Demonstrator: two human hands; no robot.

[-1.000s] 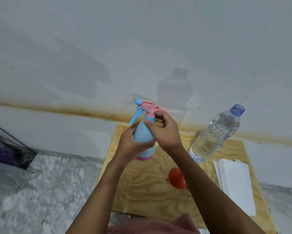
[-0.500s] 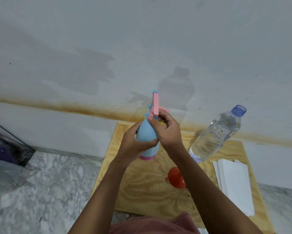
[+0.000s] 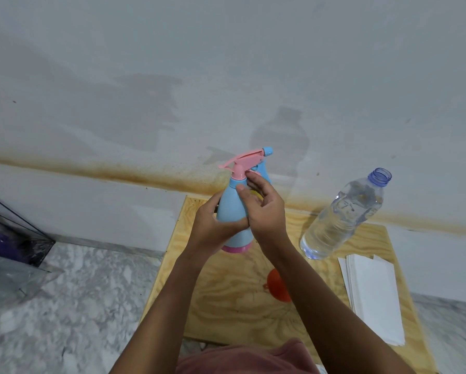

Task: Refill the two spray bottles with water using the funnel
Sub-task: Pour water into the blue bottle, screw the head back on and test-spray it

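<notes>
Over the counter, the left hand grips the light, probably slippery spray bottle by its body, and the right hand pinches its collar.

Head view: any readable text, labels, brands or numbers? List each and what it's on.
None can be read in this view.
Spray bottle: plain blue and pink, no print shows.
Water bottle: clear, no label shows.
Paper stack: blank white top sheet.
Plywood board: wood grain only, no markings.
</notes>
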